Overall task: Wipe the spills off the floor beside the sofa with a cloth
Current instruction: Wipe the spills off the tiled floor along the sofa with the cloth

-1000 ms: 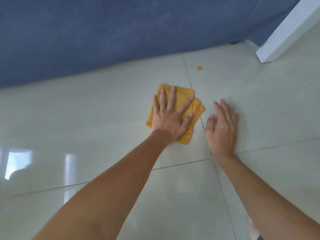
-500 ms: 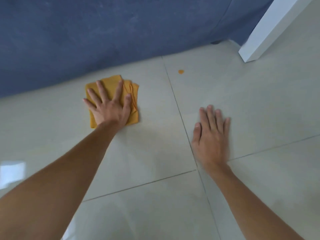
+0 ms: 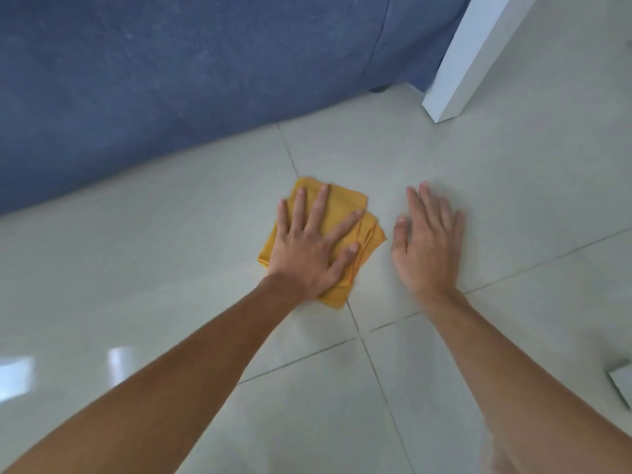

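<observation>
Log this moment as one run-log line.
left hand: flat, pressing yellow cloth | right hand: flat on floor | sofa: behind

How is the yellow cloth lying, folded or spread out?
Folded: the yellow cloth shows stacked layered edges at its right side, pressed flat to the floor under the left hand.

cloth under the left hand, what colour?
Orange-yellow, plain, folded cloth, seen in the head view.
</observation>
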A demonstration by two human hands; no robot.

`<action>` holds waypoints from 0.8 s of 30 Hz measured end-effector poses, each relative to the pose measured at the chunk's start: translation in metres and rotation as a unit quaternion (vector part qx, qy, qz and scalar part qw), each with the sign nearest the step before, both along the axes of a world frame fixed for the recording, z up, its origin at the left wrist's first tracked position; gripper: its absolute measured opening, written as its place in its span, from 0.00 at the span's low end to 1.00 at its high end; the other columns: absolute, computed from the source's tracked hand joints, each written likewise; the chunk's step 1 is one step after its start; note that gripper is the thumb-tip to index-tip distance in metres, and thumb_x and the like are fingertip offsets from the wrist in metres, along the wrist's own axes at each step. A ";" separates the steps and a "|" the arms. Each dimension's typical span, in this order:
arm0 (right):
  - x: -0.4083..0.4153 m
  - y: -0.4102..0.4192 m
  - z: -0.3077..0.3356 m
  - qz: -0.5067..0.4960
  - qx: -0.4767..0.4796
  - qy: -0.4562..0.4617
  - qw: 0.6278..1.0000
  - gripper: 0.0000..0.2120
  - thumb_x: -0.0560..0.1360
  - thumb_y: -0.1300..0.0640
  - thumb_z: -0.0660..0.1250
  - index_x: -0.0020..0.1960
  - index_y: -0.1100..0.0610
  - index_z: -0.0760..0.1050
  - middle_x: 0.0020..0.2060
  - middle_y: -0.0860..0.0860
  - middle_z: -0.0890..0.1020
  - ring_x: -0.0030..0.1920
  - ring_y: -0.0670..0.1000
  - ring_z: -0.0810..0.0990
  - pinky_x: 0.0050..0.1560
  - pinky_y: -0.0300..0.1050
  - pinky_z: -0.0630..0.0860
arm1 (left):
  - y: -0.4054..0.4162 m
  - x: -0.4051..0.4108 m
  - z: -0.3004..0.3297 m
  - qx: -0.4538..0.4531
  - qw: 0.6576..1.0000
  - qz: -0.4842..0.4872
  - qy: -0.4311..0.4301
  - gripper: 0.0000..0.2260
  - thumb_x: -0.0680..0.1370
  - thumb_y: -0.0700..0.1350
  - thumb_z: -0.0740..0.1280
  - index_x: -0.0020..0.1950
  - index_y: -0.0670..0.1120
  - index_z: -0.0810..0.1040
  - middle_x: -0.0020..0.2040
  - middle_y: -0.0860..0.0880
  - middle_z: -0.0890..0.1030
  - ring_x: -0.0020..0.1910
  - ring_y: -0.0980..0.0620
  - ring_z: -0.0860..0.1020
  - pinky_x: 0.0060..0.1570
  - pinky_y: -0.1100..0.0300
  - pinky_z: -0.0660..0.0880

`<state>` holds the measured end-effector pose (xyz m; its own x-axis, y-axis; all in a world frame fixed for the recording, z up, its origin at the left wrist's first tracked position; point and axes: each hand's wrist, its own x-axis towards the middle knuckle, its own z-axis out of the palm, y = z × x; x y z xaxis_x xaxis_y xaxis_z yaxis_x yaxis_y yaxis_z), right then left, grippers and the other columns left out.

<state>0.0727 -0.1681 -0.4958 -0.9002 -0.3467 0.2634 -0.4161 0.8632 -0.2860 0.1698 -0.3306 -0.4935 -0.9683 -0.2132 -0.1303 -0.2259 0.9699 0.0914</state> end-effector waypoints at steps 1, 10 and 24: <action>-0.006 0.003 0.000 0.000 0.027 -0.025 0.999 0.27 0.79 0.50 0.51 0.74 0.58 0.69 0.75 0.55 0.69 0.74 0.61 0.67 0.74 0.66 0.58 | -0.001 0.022 0.000 -0.005 1.000 -0.004 -0.001 0.26 0.79 0.67 0.44 0.78 0.67 0.46 0.82 0.44 0.46 0.79 0.34 0.47 0.73 0.32 0.47; -0.012 0.008 -0.022 0.014 0.088 -0.031 0.996 0.28 0.80 0.49 0.47 0.77 0.57 0.63 0.77 0.54 0.64 0.77 0.58 0.61 0.76 0.65 0.52 | -0.097 0.035 -0.010 -0.004 0.954 0.300 -0.012 0.28 0.77 0.68 0.42 0.77 0.68 0.45 0.82 0.43 0.44 0.79 0.33 0.43 0.74 0.32 0.42; -0.015 0.011 -0.012 0.001 -0.159 -0.087 0.984 0.31 0.79 0.46 0.45 0.75 0.61 0.66 0.74 0.56 0.69 0.76 0.51 0.64 0.78 0.55 0.53 | 0.022 -0.151 -0.005 0.026 0.991 0.129 0.008 0.28 0.78 0.66 0.42 0.79 0.65 0.47 0.81 0.42 0.42 0.78 0.31 0.40 0.71 0.30 0.36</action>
<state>0.0579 -0.1568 -0.5075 -0.9404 -0.2737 0.2016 -0.3393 0.7181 -0.6077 0.0192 -0.3087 -0.4987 -0.8844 -0.4472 -0.1337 -0.4638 0.8739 0.1455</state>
